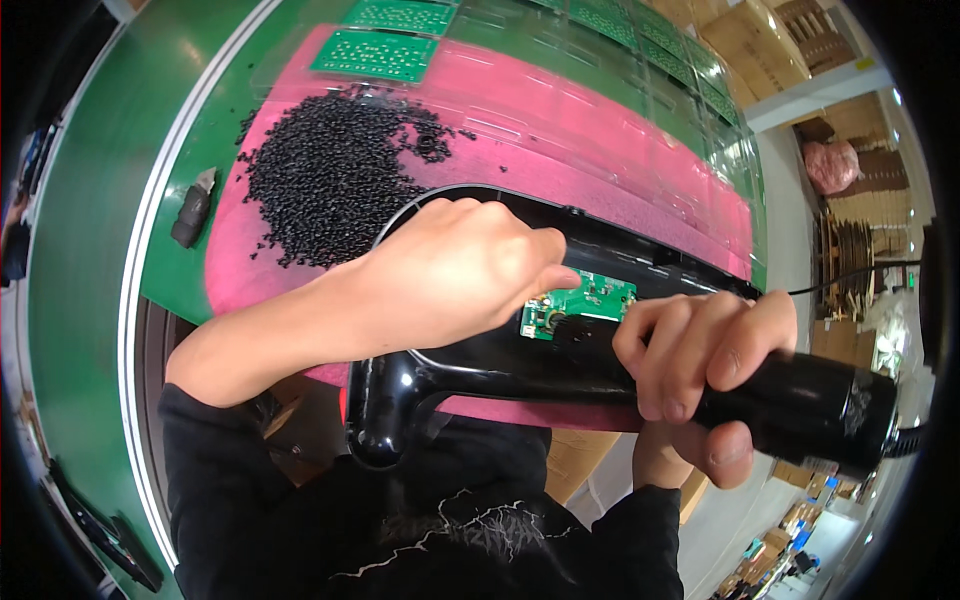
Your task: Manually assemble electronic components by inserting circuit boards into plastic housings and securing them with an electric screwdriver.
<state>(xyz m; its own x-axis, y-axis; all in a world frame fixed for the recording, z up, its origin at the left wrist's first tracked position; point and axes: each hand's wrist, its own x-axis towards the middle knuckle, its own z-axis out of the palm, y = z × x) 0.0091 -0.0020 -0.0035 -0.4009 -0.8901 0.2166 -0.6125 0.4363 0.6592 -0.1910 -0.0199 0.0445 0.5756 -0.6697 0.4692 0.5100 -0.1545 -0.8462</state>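
My right hand [712, 350] is wrapped round a black corded electric screwdriver [800, 405]; its working tip is hidden. My left hand [465, 265] is closed, thumb and forefinger pinched at the left edge of a green circuit board [595, 293]. What the pinch holds, if anything, cannot be made out. The board lies inside a long, glossy black plastic housing [490, 382]. Against the board's lower edge, between my hands, sits a dark cluster of small bits [582, 332], too blurred to name. My left wrist and hand cover part of the housing's rim.
A heap of small black screw-like parts [330, 170] spreads over a pink mat [600, 130] beyond my left forearm. Clear plastic trays with green circuit boards [375, 55] stand behind. A dark lump [193, 210] lies on the green tabletop [170, 265] at left. Cardboard boxes [755, 45] stand far right.
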